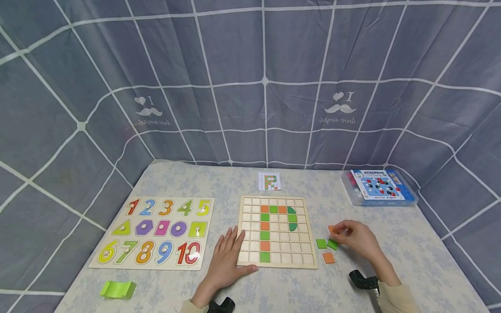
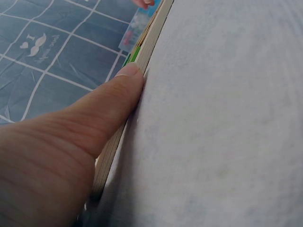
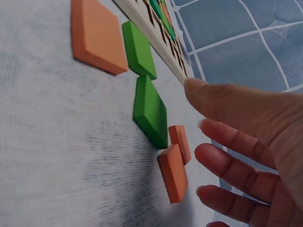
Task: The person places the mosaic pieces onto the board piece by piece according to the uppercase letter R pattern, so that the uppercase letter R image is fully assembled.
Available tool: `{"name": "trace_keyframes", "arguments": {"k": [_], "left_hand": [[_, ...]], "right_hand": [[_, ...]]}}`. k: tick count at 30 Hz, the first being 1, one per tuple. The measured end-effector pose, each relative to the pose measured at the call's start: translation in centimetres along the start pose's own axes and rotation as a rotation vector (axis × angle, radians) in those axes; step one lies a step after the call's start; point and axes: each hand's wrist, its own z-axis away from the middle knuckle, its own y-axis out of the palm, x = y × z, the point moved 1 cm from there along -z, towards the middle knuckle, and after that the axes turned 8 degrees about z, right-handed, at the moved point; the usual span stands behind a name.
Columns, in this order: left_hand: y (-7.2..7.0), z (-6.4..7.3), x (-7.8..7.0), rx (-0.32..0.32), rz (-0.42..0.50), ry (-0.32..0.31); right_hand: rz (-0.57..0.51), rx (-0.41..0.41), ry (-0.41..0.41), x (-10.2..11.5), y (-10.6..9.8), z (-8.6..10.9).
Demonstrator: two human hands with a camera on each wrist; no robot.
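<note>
A wooden grid board (image 1: pixel 282 248) bears orange and green square tiles and two dark green rounded pieces. My left hand (image 1: pixel 225 265) rests at its near left corner, thumb (image 2: pixel 111 99) against the front edge and fingers along the left side. Right of the board, my right hand (image 1: pixel 358 239) hovers beside loose tiles, thumb and fingers apart with nothing between them in the right wrist view. Closest to it there are two orange tiles (image 3: pixel 173 175), touching or overlapping. Two green tiles (image 3: pixel 150 113) and another orange tile (image 3: pixel 97 38) lie on the cloth nearby.
A small pattern card (image 1: pixel 269 181) lies behind the board. To the left is a number and shape puzzle (image 1: pixel 152 256), with a green plastic piece (image 1: pixel 118 290) in front of it. A clear plastic case (image 1: pixel 379 188) sits at the back right.
</note>
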Motion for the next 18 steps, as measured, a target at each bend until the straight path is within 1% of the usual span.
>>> {"name": "trace_keyframes", "arguments": {"k": [5, 12, 18], "left_hand": [[-0.07, 0.02, -0.01, 0.002, 0.004, -0.006], [-0.12, 0.06, -0.06, 0.005, 0.016, -0.011], [-0.02, 0.08, -0.01, 0.012, 0.003, -0.006]], "right_hand": [[0.016, 0.015, -0.018, -0.29, 0.38, 0.17], [-0.016, 0.048, -0.016, -0.59, 0.68, 0.43], [-0.004, 0.05, -0.016, -0.67, 0.89, 0.49]]}}
